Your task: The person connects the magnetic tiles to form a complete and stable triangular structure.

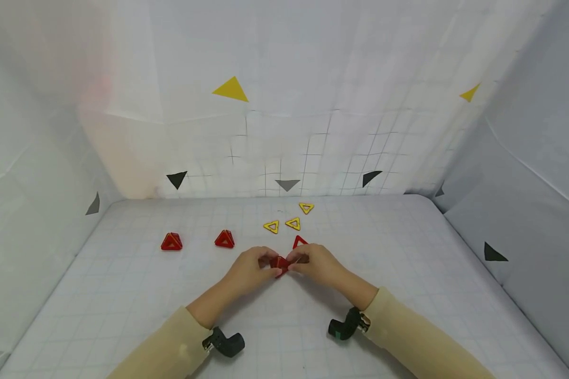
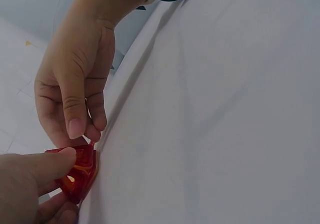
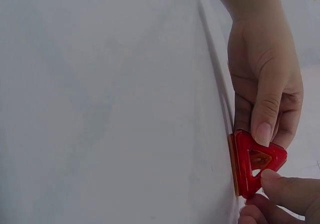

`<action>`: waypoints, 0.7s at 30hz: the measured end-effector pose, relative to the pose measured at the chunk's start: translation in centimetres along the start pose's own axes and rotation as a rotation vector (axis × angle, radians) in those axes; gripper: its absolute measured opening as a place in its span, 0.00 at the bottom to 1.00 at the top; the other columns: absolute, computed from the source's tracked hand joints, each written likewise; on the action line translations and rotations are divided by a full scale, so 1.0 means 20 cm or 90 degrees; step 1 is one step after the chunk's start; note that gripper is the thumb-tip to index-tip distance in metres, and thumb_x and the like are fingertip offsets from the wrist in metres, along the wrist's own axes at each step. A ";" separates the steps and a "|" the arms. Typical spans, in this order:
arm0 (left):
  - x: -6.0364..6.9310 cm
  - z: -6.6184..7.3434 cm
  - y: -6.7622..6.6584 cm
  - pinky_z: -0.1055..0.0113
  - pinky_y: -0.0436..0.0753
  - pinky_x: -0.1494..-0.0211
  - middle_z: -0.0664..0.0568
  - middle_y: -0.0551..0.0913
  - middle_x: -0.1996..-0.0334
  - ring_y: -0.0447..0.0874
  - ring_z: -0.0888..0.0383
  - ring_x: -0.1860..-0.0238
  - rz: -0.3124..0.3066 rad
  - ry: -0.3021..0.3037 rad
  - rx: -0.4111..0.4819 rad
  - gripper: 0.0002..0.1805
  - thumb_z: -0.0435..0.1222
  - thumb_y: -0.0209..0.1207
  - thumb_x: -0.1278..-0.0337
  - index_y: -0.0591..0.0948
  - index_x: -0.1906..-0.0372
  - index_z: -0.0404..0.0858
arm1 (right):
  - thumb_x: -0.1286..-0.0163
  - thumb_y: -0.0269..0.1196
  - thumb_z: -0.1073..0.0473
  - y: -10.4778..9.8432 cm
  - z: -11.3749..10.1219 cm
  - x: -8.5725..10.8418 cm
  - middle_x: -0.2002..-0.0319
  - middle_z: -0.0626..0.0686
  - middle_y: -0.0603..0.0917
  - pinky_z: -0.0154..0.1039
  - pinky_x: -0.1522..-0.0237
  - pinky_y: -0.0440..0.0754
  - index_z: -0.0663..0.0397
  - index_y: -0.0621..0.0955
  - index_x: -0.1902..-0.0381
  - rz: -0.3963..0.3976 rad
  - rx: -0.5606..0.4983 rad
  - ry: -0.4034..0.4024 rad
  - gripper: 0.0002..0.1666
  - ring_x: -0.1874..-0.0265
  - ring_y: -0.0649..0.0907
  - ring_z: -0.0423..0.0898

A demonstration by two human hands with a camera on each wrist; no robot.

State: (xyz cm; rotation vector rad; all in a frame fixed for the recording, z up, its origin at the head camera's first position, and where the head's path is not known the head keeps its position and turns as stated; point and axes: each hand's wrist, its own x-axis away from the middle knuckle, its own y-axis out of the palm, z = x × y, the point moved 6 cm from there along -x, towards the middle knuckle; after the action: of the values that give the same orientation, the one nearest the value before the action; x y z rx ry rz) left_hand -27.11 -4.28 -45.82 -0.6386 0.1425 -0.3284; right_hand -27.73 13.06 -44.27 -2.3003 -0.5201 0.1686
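Between both hands is a small pyramid of red triangular tiles (image 1: pixel 278 265), with an orange-yellow face showing along one side in the right wrist view. The left hand (image 1: pixel 252 270) holds it from the left; its thumb lies on a red face in the left wrist view. From the other side the right hand (image 1: pixel 319 265) pinches its edge with thumb and fingertips. Just beyond the right fingers lies a flat red triangle tile (image 1: pixel 300 241), partly hidden by that hand.
Two red pyramids stand to the left, a farther one (image 1: pixel 172 241) and a nearer one (image 1: pixel 225 239). Yellow triangle tiles lie flat behind the hands: one at left (image 1: pixel 272 227), one at middle (image 1: pixel 293 223), one at back (image 1: pixel 306 208). White cloth walls (image 1: pixel 517 173) enclose the white table (image 1: pixel 123 310).
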 end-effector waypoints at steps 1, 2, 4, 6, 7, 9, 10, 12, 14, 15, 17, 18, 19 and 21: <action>-0.01 0.00 0.00 0.58 0.80 0.46 0.57 0.84 0.56 0.80 0.57 0.54 0.004 -0.004 -0.002 0.16 0.41 0.71 0.43 0.85 0.51 0.43 | 0.36 0.72 0.62 -0.01 0.00 0.00 0.64 0.42 0.86 0.37 0.58 0.83 0.48 0.87 0.57 0.004 0.000 0.005 0.09 0.64 0.84 0.40; -0.01 0.00 -0.01 0.58 0.80 0.46 0.56 0.84 0.56 0.80 0.57 0.54 0.008 -0.009 -0.005 0.16 0.41 0.71 0.43 0.84 0.51 0.43 | 0.36 0.71 0.61 -0.02 0.01 -0.01 0.64 0.42 0.86 0.37 0.57 0.83 0.48 0.87 0.57 0.008 0.001 0.010 0.09 0.63 0.83 0.40; -0.03 -0.01 -0.01 0.58 0.80 0.46 0.57 0.83 0.57 0.80 0.57 0.54 0.018 -0.018 -0.014 0.16 0.41 0.71 0.43 0.84 0.51 0.43 | 0.36 0.71 0.61 -0.03 0.02 -0.02 0.64 0.43 0.86 0.38 0.56 0.83 0.49 0.87 0.58 0.020 0.006 0.014 0.09 0.63 0.83 0.41; -0.04 -0.01 -0.02 0.58 0.80 0.45 0.56 0.83 0.57 0.80 0.57 0.54 0.028 -0.025 -0.017 0.16 0.41 0.71 0.43 0.84 0.50 0.42 | 0.36 0.71 0.61 -0.05 0.03 -0.03 0.64 0.43 0.86 0.39 0.55 0.83 0.49 0.87 0.58 0.031 0.009 0.018 0.08 0.63 0.83 0.41; -0.04 -0.02 -0.03 0.58 0.80 0.45 0.56 0.83 0.57 0.80 0.57 0.54 0.035 -0.031 -0.020 0.16 0.41 0.71 0.43 0.84 0.51 0.43 | 0.36 0.71 0.61 -0.06 0.04 -0.03 0.64 0.43 0.85 0.39 0.55 0.82 0.50 0.87 0.58 0.034 0.009 0.019 0.08 0.63 0.83 0.41; -0.05 -0.02 -0.04 0.58 0.80 0.45 0.56 0.82 0.57 0.80 0.56 0.54 0.046 -0.034 -0.024 0.17 0.42 0.71 0.43 0.84 0.50 0.42 | 0.36 0.71 0.61 -0.07 0.04 -0.04 0.64 0.43 0.85 0.40 0.55 0.82 0.51 0.87 0.58 0.038 0.008 0.022 0.08 0.63 0.82 0.42; -0.05 -0.03 -0.04 0.58 0.80 0.45 0.56 0.82 0.57 0.80 0.56 0.54 0.050 -0.036 -0.024 0.17 0.42 0.71 0.43 0.83 0.50 0.42 | 0.36 0.72 0.61 -0.07 0.05 -0.04 0.64 0.44 0.86 0.40 0.55 0.82 0.51 0.87 0.58 0.039 0.007 0.024 0.08 0.63 0.82 0.42; -0.07 -0.03 -0.04 0.57 0.80 0.44 0.56 0.83 0.56 0.80 0.56 0.53 0.056 -0.037 -0.026 0.17 0.42 0.71 0.43 0.83 0.50 0.42 | 0.36 0.72 0.61 -0.08 0.05 -0.05 0.64 0.44 0.85 0.39 0.55 0.82 0.51 0.87 0.59 0.039 0.009 0.029 0.08 0.63 0.82 0.42; -0.08 -0.04 -0.04 0.57 0.80 0.44 0.55 0.83 0.56 0.80 0.55 0.53 0.060 -0.044 -0.023 0.18 0.43 0.71 0.43 0.83 0.50 0.42 | 0.36 0.71 0.61 -0.09 0.07 -0.05 0.64 0.43 0.85 0.39 0.55 0.82 0.50 0.87 0.59 0.042 0.013 0.032 0.07 0.63 0.82 0.42; -0.09 -0.04 -0.04 0.58 0.80 0.43 0.55 0.82 0.55 0.79 0.55 0.52 0.063 -0.048 -0.023 0.18 0.43 0.71 0.43 0.83 0.49 0.43 | 0.36 0.71 0.61 -0.09 0.07 -0.06 0.65 0.43 0.85 0.40 0.54 0.82 0.50 0.87 0.60 0.045 0.014 0.033 0.07 0.62 0.82 0.42; -0.10 -0.05 -0.05 0.57 0.80 0.43 0.55 0.82 0.55 0.79 0.54 0.52 0.067 -0.053 -0.023 0.18 0.43 0.70 0.42 0.83 0.49 0.42 | 0.36 0.71 0.61 -0.10 0.08 -0.06 0.65 0.43 0.85 0.41 0.52 0.82 0.49 0.87 0.60 0.052 0.010 0.033 0.06 0.61 0.82 0.43; -0.11 -0.05 -0.05 0.57 0.80 0.43 0.54 0.82 0.55 0.79 0.54 0.52 0.070 -0.054 -0.022 0.18 0.43 0.70 0.42 0.83 0.49 0.42 | 0.36 0.71 0.61 -0.11 0.09 -0.06 0.65 0.42 0.85 0.42 0.51 0.82 0.49 0.87 0.61 0.055 0.008 0.033 0.06 0.61 0.83 0.43; -0.12 -0.06 -0.05 0.57 0.80 0.43 0.54 0.82 0.55 0.79 0.54 0.52 0.073 -0.055 -0.025 0.18 0.43 0.70 0.42 0.83 0.49 0.42 | 0.36 0.71 0.62 -0.11 0.09 -0.07 0.64 0.42 0.86 0.43 0.50 0.82 0.49 0.87 0.61 0.057 0.003 0.033 0.06 0.60 0.83 0.43; -0.14 -0.06 -0.05 0.57 0.80 0.44 0.54 0.82 0.56 0.79 0.54 0.52 0.080 -0.055 -0.027 0.18 0.44 0.70 0.42 0.83 0.50 0.42 | 0.36 0.71 0.61 -0.12 0.11 -0.08 0.64 0.42 0.86 0.44 0.48 0.81 0.49 0.87 0.61 0.062 -0.005 0.036 0.06 0.59 0.84 0.43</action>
State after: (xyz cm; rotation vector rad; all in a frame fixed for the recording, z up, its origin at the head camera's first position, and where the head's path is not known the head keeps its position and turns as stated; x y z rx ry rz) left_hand -30.36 -4.79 -46.13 -0.6822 0.1066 -0.1760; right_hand -30.51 15.35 -44.06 -2.3324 -0.3818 0.1480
